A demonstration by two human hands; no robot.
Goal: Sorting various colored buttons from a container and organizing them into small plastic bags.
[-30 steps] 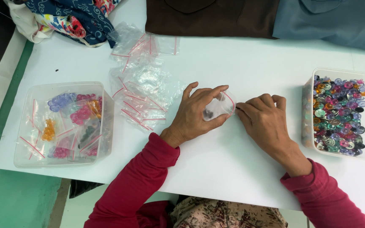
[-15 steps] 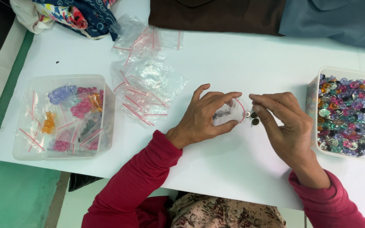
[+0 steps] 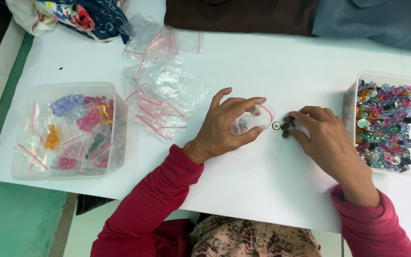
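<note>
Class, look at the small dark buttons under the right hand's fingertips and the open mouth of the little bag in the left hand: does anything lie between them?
Nothing visible does. Between the buttons and the bag lies only bare table.

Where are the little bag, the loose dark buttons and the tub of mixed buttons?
Bag (image 3: 255,119), head view, clear front.
Dark buttons (image 3: 284,127), head view, middle button.
Tub (image 3: 392,75), head view, far rim.
</note>
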